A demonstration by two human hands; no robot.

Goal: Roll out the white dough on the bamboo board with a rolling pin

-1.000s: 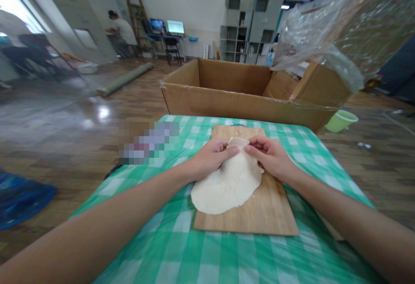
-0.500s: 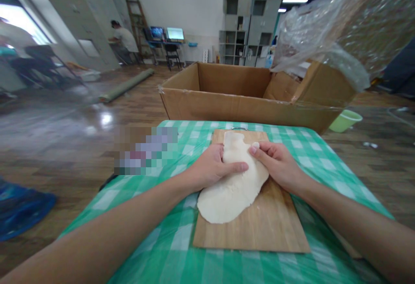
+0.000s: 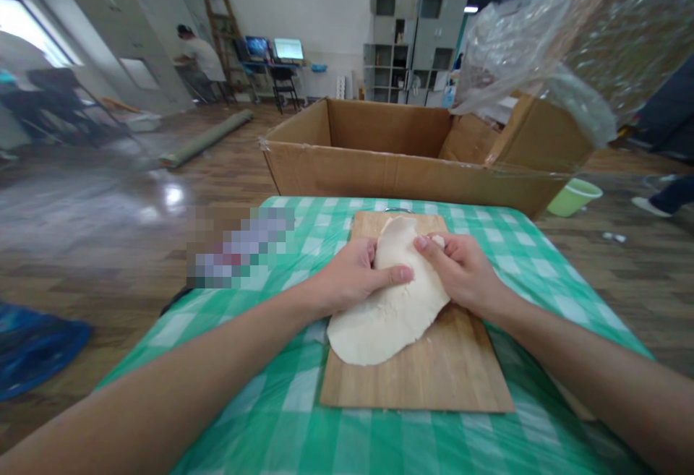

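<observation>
Covering the desk [image 3: 488, 244], a green checked cloth carries a wooden board [image 3: 434, 374] before a cardboard box [image 3: 401, 150]; left hand [image 3: 352, 276] and right hand [image 3: 460, 272] pinch the dough [image 3: 384, 316], seemingly lifting its far edge.

We now curl the dough's [image 3: 387, 309] far end upward between both hands, where it lay flatter a moment ago

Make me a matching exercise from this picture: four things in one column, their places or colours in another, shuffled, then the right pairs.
Things:
1. dough
2. cutting board
3. cardboard box
4. small bucket

Places or colours:
A. light green, on the floor
B. open, behind the table
C. pale, held by the left hand and right hand
D. wooden, on the checked tablecloth

Pairs: 1-C, 2-D, 3-B, 4-A
</observation>
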